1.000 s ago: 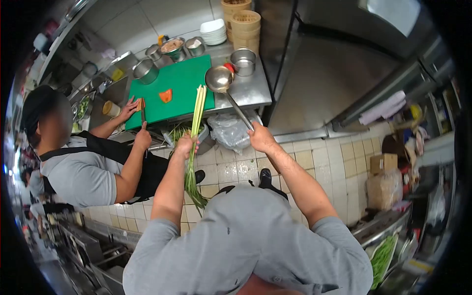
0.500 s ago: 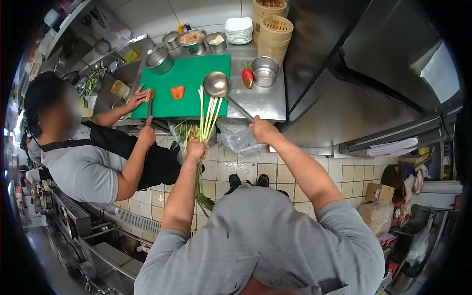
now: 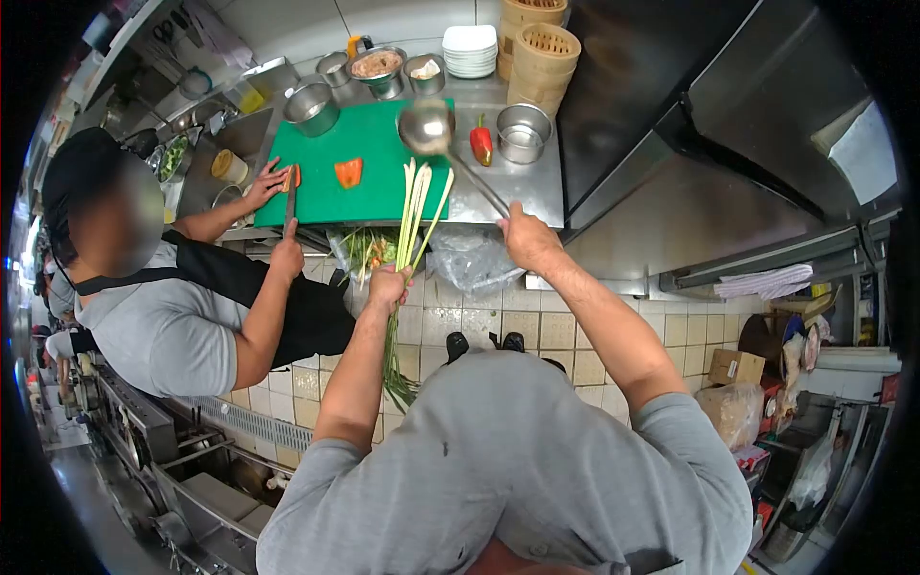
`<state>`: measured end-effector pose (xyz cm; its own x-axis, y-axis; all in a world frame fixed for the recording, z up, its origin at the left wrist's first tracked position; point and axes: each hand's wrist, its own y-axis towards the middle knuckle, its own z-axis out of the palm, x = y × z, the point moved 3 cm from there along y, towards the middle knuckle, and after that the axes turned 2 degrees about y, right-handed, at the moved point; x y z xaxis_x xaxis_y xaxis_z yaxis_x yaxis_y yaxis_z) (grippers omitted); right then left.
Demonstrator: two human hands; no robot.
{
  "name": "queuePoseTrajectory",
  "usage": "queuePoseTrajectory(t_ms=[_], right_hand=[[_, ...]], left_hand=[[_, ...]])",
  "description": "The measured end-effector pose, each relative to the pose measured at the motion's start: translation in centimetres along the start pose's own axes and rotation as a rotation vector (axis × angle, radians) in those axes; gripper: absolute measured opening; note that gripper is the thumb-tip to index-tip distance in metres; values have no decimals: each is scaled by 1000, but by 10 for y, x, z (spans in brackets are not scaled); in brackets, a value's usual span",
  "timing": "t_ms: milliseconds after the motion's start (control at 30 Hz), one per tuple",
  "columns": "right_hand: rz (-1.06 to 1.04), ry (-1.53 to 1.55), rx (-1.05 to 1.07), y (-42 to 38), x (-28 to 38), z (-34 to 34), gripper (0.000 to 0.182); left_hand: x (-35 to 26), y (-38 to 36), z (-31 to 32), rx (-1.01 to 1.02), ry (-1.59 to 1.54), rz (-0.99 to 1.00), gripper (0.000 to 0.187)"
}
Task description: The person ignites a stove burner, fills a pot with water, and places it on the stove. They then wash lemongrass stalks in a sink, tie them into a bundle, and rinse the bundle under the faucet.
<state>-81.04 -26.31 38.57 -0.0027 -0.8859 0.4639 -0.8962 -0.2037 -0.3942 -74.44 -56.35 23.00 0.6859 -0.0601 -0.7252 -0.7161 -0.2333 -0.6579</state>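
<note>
My left hand (image 3: 389, 285) is closed around a bunch of lemongrass stalks (image 3: 413, 216), pale ends up over the board's front edge, green leaves hanging below my fist. In my right hand (image 3: 526, 236) is the handle of a metal ladle (image 3: 426, 129). Its round bowl, slightly blurred, hangs above the board's right part, just beyond the stalk tips and apart from them. Beneath lies the green cutting board (image 3: 316, 206). A red pepper (image 3: 481, 144) rests on the steel counter right of the ladle, beside a metal bowl (image 3: 523, 134).
A co-worker (image 3: 163, 287) at left holds a knife (image 3: 291, 203) against a carrot-coloured piece on the board. An orange-red piece (image 3: 349, 172) lies mid-board. Behind are metal bowls (image 3: 311, 110), stacked white dishes (image 3: 470, 53) and bamboo steamers (image 3: 542, 65). Plastic bags (image 3: 471, 261) hang under the counter.
The ladle's bowl has lifted away from the stalks toward the far side of the board. The stalk tips have shifted right and spread, one leaning out. The co-worker's knife stays at the same piece.
</note>
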Motion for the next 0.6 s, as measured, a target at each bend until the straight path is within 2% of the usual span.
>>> queuePoseTrajectory(t_ms=[100,200,267,367,467,500,567,600], right_hand=[[-35,60,-123,-2,21,-3,37],[-84,-28,-83,22,13,19,34],[-113,-94,17,41,-2,34,33],[-141,-6,-89,19,32,-9,32],[-82,-28,-130,9,56,-28,29],[-81,-26,-131,18,45,-17,29],[14,-189,92,35,17,13,27],[14,-184,86,37,13,17,27]], left_hand=[[1,6,2,2,-6,-14,13],[3,11,2,22,-44,-23,13],[4,20,-1,46,-58,-50,13],[0,15,1,49,-28,-38,13],[-3,11,3,65,-41,-81,14],[-3,13,2,66,-38,-81,14],[-7,14,2,131,-7,-93,20],[-11,12,-1,132,-1,-87,20]])
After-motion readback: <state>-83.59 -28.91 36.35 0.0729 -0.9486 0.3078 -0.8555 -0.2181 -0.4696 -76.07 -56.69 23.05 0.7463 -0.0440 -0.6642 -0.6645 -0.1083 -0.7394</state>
